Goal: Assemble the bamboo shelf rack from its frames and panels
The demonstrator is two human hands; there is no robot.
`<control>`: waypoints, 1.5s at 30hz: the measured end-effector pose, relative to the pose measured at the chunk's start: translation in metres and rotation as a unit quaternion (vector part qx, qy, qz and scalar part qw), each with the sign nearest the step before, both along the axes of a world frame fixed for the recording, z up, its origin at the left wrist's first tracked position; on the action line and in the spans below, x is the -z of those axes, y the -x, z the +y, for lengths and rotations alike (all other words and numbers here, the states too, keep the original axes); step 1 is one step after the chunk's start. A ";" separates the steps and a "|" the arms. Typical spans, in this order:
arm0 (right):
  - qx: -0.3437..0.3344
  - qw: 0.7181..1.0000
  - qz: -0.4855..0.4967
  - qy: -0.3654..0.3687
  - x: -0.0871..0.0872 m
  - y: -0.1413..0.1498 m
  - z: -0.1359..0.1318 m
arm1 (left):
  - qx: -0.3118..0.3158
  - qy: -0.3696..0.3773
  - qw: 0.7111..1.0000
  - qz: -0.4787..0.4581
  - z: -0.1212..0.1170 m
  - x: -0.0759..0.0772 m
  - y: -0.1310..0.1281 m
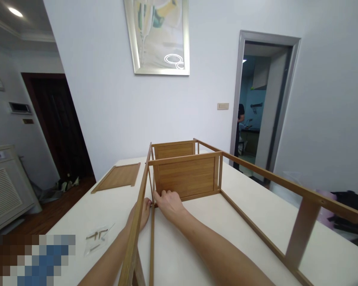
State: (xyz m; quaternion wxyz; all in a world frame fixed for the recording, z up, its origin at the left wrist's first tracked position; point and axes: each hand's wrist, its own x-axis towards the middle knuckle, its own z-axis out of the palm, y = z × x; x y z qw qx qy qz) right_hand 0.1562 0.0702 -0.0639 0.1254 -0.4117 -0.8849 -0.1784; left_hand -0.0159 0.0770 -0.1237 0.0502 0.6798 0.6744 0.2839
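A bamboo-coloured wooden frame lies on its side on the white table, with two shelf panels fitted across it. My right hand presses its fingers on the lower left corner of the nearer panel, where it meets the bottom rail. My left hand is just outside the left rail, its fingertips touching the same corner; the rail partly hides it. What the fingers pinch there is too small to make out.
A loose wooden panel lies flat on the table's far left. A clear bag of screws and hex keys sits near the left front. A person stands beyond the open doorway. A white cabinet stands at far left.
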 end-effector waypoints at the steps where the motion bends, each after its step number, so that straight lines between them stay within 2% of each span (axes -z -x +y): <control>1: 0.000 1.000 0.000 0.001 0.000 0.000 0.000 | 0.001 -0.001 1.000 -0.005 -0.001 -0.001 0.000; 18: -0.011 1.000 -0.003 -0.004 0.002 0.007 0.003 | 0.022 -0.006 0.999 0.023 0.000 0.001 0.000; 29: -0.014 1.000 -0.007 -0.007 0.002 0.009 0.002 | 0.021 -0.005 0.999 -0.025 0.006 0.013 0.011; 45: -0.003 1.000 -0.011 -0.002 -0.007 0.007 -0.001 | 0.032 -0.010 0.998 -0.057 -0.010 -0.006 0.009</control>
